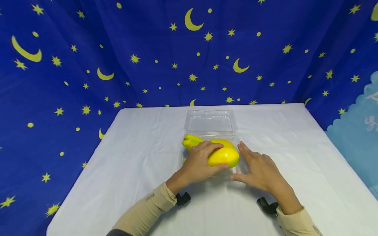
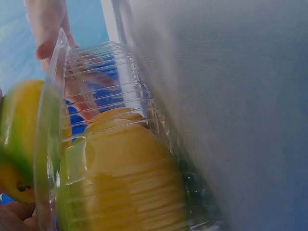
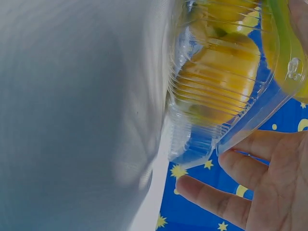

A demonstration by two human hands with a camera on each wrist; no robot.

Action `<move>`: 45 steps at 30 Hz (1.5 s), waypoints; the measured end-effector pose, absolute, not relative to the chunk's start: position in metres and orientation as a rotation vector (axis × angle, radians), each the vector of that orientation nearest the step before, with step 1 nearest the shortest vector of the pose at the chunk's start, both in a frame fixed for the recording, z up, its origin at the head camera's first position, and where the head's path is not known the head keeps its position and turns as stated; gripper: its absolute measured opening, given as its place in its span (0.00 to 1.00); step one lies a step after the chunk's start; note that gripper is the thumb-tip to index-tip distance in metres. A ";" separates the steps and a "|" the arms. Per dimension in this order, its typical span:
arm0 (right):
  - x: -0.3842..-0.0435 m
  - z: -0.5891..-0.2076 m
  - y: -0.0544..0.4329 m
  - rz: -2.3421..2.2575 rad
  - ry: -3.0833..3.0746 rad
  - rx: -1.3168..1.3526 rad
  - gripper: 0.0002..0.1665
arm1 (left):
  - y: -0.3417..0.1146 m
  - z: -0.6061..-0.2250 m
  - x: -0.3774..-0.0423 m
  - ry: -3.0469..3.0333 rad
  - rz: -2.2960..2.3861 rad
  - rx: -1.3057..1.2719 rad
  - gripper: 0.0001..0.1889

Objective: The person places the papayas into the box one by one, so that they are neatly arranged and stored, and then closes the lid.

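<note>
A clear plastic clamshell box (image 1: 242,166) stands unfolded on the table, its lid (image 1: 210,123) lying back behind it. My left hand (image 1: 197,164) grips a yellow mango (image 1: 223,157) with a green tip, fingers over the top and thumb along the near side. That mango is held over the box, above the rim in the left wrist view. Other yellow fruit lies inside: a long piece (image 1: 191,141) at the left and a rounded one (image 1: 221,142) behind. My right hand (image 1: 261,170) is spread at the box's right side, fingertips (image 3: 233,161) right at the rim.
A white cloth (image 1: 141,141) covers the table. Behind it hangs a blue curtain (image 1: 165,49) with yellow moons and stars, and a light blue cloth (image 1: 354,144) hangs at the right. Black wrist mounts (image 1: 267,206) sit below both hands.
</note>
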State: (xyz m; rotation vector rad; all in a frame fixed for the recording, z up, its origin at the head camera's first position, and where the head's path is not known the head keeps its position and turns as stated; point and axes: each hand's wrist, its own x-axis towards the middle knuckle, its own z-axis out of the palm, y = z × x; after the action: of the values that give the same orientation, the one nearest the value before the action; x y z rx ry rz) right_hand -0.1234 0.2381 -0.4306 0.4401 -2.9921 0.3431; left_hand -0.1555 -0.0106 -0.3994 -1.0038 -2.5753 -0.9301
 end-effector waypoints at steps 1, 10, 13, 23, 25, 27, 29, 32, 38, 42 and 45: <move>-0.123 -0.431 0.238 0.339 -2.991 0.443 0.70 | -0.010 -0.400 -0.155 -2.580 -0.898 -1.001 0.34; -0.124 -0.431 0.239 0.321 -2.984 0.448 0.71 | -0.001 -0.403 -0.151 -2.619 -0.763 -0.996 0.34; -0.124 -0.432 0.239 0.328 -2.985 0.441 0.72 | 0.002 -0.403 -0.150 -2.628 -0.744 -1.005 0.34; -0.123 -0.432 0.241 0.330 -2.971 0.445 0.72 | 0.008 -0.405 -0.150 -2.692 -0.675 -0.992 0.35; -0.123 -0.432 0.241 0.331 -2.966 0.450 0.71 | 0.009 -0.404 -0.151 -2.701 -0.674 -0.984 0.35; -0.123 -0.432 0.241 0.335 -2.962 0.453 0.71 | 0.011 -0.404 -0.152 -2.709 -0.675 -0.974 0.35; -0.124 -0.431 0.241 0.339 -2.961 0.455 0.71 | 0.013 -0.404 -0.153 -2.716 -0.679 -0.961 0.35; -0.124 -0.431 0.241 0.342 -2.963 0.455 0.71 | 0.014 -0.405 -0.155 -2.726 -0.699 -0.941 0.36; -0.125 -0.430 0.241 0.352 -2.962 0.458 0.72 | 0.013 -0.406 -0.157 -2.740 -0.742 -0.915 0.37; -0.124 -0.431 0.240 0.350 -2.972 0.453 0.72 | 0.012 -0.407 -0.156 -2.755 -0.735 -0.914 0.38; -0.124 -0.432 0.241 0.347 -2.975 0.451 0.72 | 0.012 -0.407 -0.155 -2.763 -0.731 -0.911 0.38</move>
State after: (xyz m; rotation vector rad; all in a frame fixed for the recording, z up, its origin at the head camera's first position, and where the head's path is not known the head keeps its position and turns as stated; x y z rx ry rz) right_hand -0.1237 0.2408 -0.4316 0.4514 -2.9747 0.3472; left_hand -0.1555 0.0119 -0.4070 -0.9110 -2.7628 -0.7312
